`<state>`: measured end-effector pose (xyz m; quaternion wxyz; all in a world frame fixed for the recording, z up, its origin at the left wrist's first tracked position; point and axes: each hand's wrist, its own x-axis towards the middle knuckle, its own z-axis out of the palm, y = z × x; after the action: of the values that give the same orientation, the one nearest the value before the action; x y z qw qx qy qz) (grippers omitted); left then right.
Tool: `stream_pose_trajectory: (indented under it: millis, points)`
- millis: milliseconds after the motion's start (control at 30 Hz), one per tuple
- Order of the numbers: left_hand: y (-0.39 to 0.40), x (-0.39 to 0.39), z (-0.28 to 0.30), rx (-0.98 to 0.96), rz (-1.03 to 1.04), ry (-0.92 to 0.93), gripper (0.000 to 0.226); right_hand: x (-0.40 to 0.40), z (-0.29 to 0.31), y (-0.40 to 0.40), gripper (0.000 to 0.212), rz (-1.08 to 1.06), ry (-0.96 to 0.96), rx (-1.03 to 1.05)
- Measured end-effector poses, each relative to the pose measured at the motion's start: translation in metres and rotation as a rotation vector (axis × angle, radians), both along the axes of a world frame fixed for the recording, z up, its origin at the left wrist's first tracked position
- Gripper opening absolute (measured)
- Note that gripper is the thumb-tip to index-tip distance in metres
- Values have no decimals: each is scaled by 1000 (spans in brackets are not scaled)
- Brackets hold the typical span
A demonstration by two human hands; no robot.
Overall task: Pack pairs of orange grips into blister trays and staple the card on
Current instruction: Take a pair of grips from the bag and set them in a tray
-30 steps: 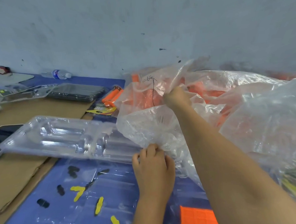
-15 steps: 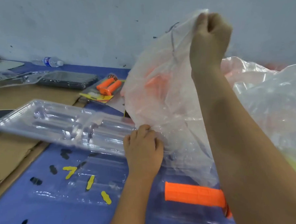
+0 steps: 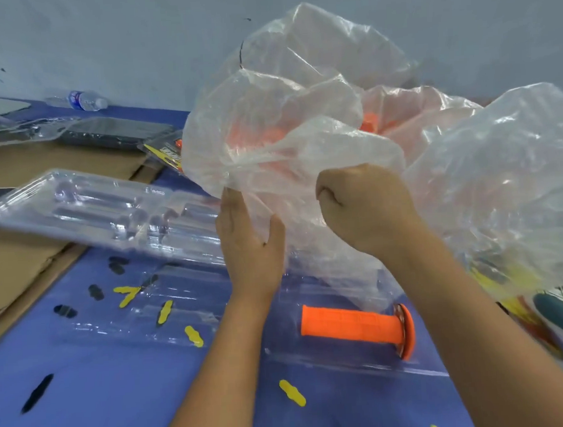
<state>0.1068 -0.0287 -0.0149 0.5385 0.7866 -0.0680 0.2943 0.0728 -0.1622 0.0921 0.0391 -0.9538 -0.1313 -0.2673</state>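
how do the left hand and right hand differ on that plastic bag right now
The left hand is flat, fingers straight and pointing up against the plastic bag; the right hand is curled into a fist that bunches the film. The left hand sits lower and nearer the clear tray; the right hand is higher, above the orange grip. Both touch the same bag.

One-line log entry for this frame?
phase: opening bag | left hand: flat on clear bag | right hand: gripping bag | one orange grip in blister tray
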Motion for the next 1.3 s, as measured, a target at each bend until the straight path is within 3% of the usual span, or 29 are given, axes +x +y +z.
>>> stream_pose_trajectory:
  millis: [67, 133, 200, 267, 367, 433, 533, 567, 633, 667, 733, 833, 933, 1000, 1067, 1167, 1233, 1300]
  points:
    - [1, 3, 1, 90, 17, 1, 75, 13, -1, -12, 34, -71, 96, 208]
    - [2, 5, 4, 272, 67, -59, 75, 26, -1, -19, 45, 57, 179, 585]
    - [-2, 6, 10, 460, 106, -132, 64, 42, -2, -20, 54, 135, 199, 675]
    - [-10, 12, 17, 552, 105, -69, 58, 58, -6, -21, 49, 168, 120, 562]
    - [-18, 33, 14, 670, 75, 171, 50, 81, -14, -19, 33, 194, 85, 302]
    - [-13, 48, 8, 757, 75, 282, 40, 100, -25, -24, 34, 66, 139, 26]
    - [-2, 58, 1, 850, 108, 390, 33, 121, -48, -55, 55, -249, 213, -64]
    - [0, 60, -2, 849, 122, 393, 34, 122, -53, -66, 50, -281, 232, 90]
    - [2, 62, -6, 836, 142, 366, 37, 114, -53, -79, 15, -217, 167, 613]
    - [2, 65, -7, 834, 146, 354, 38, 109, -55, -83, 23, -203, 164, 889]
    - [-1, 71, -8, 832, 163, 348, 38, 111, -65, -85, 30, -216, 137, 1024]
    - [-7, 80, -7, 811, 192, 358, 34, 128, -55, -68, 14, -365, 46, 693]
    - [-11, 87, -7, 816, 215, 367, 35, 142, -54, -59, 32, -458, 141, 376]
    - [-13, 88, -8, 825, 232, 362, 38, 137, -40, -39, 32, -342, 110, 136]
    - [-14, 88, -10, 829, 241, 352, 41, 139, -31, -17, 27, -144, 179, 142]
    - [-11, 86, -10, 808, 251, 334, 51, 150, -37, -2, 26, 101, 491, 251]
    - [-10, 86, -10, 786, 245, 336, 59, 150, -44, 1, 33, 149, 632, 281]
    - [-9, 85, -10, 762, 243, 341, 68, 153, -53, -1, 27, 201, 623, 361]
